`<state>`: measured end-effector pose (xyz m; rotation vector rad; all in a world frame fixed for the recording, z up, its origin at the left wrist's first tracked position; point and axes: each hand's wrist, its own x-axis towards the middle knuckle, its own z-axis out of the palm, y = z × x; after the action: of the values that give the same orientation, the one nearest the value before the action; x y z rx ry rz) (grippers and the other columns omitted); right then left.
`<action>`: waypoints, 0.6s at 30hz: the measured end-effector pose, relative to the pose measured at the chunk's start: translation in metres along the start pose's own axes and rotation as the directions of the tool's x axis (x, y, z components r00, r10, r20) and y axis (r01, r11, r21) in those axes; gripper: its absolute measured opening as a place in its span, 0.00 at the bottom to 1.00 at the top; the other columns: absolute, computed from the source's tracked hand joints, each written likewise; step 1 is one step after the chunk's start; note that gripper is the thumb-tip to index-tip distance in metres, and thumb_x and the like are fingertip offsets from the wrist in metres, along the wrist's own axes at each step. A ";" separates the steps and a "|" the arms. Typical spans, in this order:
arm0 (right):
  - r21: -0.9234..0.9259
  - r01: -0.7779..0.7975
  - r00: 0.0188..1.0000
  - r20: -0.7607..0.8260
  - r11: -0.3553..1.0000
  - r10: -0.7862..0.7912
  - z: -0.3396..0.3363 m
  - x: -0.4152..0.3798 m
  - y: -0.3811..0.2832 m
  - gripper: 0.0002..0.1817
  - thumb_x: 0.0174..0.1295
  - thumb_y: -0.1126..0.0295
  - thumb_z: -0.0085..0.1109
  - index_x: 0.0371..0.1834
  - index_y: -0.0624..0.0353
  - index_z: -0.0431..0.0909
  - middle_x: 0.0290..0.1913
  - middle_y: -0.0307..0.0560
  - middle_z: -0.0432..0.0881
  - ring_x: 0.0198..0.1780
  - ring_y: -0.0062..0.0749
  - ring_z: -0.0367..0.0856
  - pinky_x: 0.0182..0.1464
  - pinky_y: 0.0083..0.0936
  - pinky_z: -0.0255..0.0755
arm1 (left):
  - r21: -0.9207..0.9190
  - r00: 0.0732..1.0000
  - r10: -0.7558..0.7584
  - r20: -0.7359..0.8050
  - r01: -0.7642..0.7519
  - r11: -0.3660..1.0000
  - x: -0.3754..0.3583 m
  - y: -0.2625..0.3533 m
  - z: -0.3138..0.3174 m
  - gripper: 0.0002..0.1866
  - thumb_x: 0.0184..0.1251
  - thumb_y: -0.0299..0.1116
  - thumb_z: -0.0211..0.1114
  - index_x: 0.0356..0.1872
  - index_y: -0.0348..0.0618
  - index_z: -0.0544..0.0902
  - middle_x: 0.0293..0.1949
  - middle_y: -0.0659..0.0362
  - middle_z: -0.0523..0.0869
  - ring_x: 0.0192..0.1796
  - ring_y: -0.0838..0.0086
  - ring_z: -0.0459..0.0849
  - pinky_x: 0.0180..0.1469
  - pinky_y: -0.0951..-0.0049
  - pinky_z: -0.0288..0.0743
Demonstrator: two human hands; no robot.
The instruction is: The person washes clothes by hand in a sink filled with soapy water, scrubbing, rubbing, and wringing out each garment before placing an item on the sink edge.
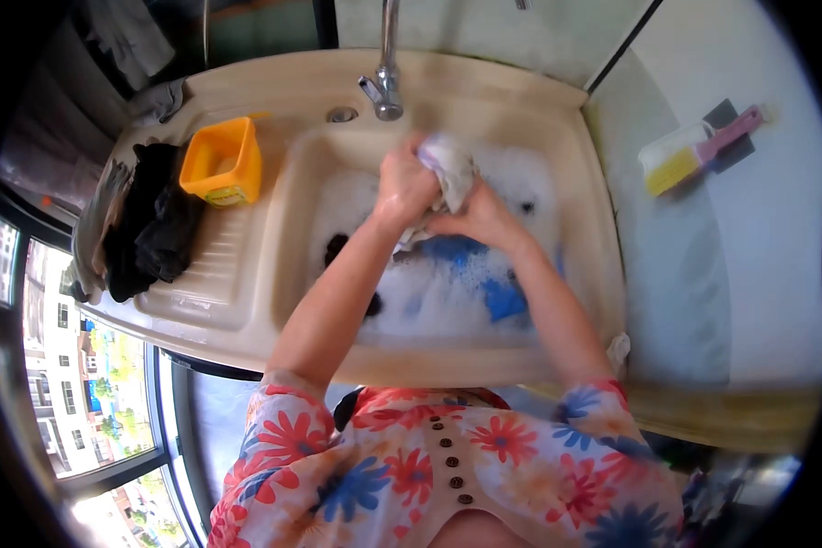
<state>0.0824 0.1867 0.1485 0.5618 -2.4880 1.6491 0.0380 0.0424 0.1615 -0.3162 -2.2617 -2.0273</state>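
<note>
A bunched whitish cloth [451,166] is gripped between my two hands above the sudsy water. My left hand [405,187] is closed around its left side, fingers partly hidden and slightly blurred. From the lower right, my right hand [480,217] wraps the cloth's lower part. Some of the fabric hangs below, near the foam. Under my hands, a blue cloth [455,248] lies partly sunk in the suds, and another blue piece [504,300] shows closer to me. Dark fabric [336,248] pokes through the foam at the left of the basin.
The beige sink [283,183] has a chrome faucet [389,87] at its back. On the ribbed board at left stand a yellow plastic container [247,164] and a pile of dark clothes [155,215]. A brush with a purple handle [726,132] hangs on the right wall.
</note>
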 end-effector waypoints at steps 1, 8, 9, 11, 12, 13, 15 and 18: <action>0.108 -0.081 0.996 0.031 0.991 0.078 0.005 0.008 -0.010 0.40 0.43 0.67 0.71 0.60 0.60 0.60 0.52 0.47 0.71 0.54 0.30 0.69 0.55 0.31 0.65 | -0.125 0.999 0.038 -0.021 -0.040 0.991 0.004 0.003 0.002 0.19 0.46 0.31 0.63 0.42 0.33 0.77 0.35 0.47 0.83 0.40 0.64 0.82 0.43 0.71 0.73; 0.702 -0.273 0.948 0.083 0.657 0.306 0.008 0.016 -0.008 0.25 0.49 0.73 0.61 0.52 0.62 0.67 0.45 0.46 0.76 0.45 0.32 0.76 0.44 0.29 0.74 | -0.321 0.909 0.006 0.417 0.141 0.936 0.014 0.052 -0.012 0.30 0.44 0.26 0.62 0.54 0.32 0.68 0.45 0.53 0.77 0.47 0.72 0.75 0.50 0.76 0.68; 0.735 -0.280 0.947 0.105 0.617 0.304 0.000 0.019 0.002 0.24 0.50 0.71 0.59 0.52 0.63 0.67 0.44 0.48 0.76 0.45 0.34 0.77 0.44 0.30 0.74 | -0.347 0.880 0.078 0.468 0.102 0.932 0.023 0.041 -0.013 0.36 0.48 0.38 0.65 0.59 0.35 0.63 0.48 0.54 0.75 0.50 0.70 0.73 0.54 0.74 0.65; 0.775 -0.285 0.948 0.142 0.565 0.284 -0.008 0.020 0.010 0.25 0.53 0.61 0.55 0.51 0.65 0.67 0.39 0.52 0.77 0.42 0.39 0.77 0.44 0.34 0.75 | -0.525 0.913 0.081 0.400 0.155 0.837 0.041 0.003 -0.017 0.40 0.50 0.51 0.63 0.61 0.38 0.61 0.51 0.56 0.74 0.52 0.69 0.72 0.56 0.73 0.64; 0.830 -0.281 0.951 0.172 0.482 0.257 -0.008 0.021 0.009 0.25 0.53 0.59 0.55 0.51 0.65 0.67 0.37 0.51 0.77 0.41 0.39 0.77 0.44 0.35 0.74 | -0.606 0.927 0.076 0.367 0.176 0.776 0.045 -0.019 -0.015 0.43 0.51 0.57 0.62 0.62 0.39 0.60 0.52 0.56 0.73 0.54 0.69 0.71 0.57 0.72 0.63; 0.875 -0.280 0.952 0.202 0.394 0.229 -0.009 0.022 0.004 0.26 0.53 0.58 0.55 0.51 0.64 0.67 0.36 0.51 0.77 0.40 0.40 0.77 0.45 0.36 0.74 | -0.588 0.805 0.068 0.590 0.370 0.720 0.041 -0.043 -0.008 0.47 0.51 0.69 0.51 0.64 0.44 0.58 0.58 0.56 0.69 0.60 0.70 0.66 0.61 0.72 0.58; 0.929 -0.225 0.951 0.145 0.293 0.273 -0.010 0.027 -0.021 0.25 0.53 0.55 0.54 0.48 0.63 0.68 0.31 0.49 0.77 0.37 0.38 0.77 0.43 0.35 0.74 | -0.647 0.698 -0.023 0.715 0.675 0.354 0.002 -0.059 0.012 0.41 0.54 0.66 0.51 0.61 0.45 0.64 0.54 0.53 0.74 0.57 0.67 0.72 0.59 0.66 0.64; 0.960 -0.215 0.911 0.130 0.181 0.392 -0.015 0.038 0.002 0.20 0.53 0.60 0.56 0.44 0.62 0.72 0.30 0.49 0.78 0.32 0.38 0.79 0.37 0.34 0.75 | -0.551 0.550 0.028 0.835 0.834 0.039 -0.037 -0.066 0.021 0.37 0.55 0.58 0.57 0.60 0.43 0.65 0.53 0.52 0.75 0.53 0.64 0.75 0.55 0.60 0.69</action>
<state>0.0444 0.1921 0.1640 -0.0986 -1.1209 3.1901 0.0614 0.0528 0.0876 -0.4290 -0.5191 -4.1514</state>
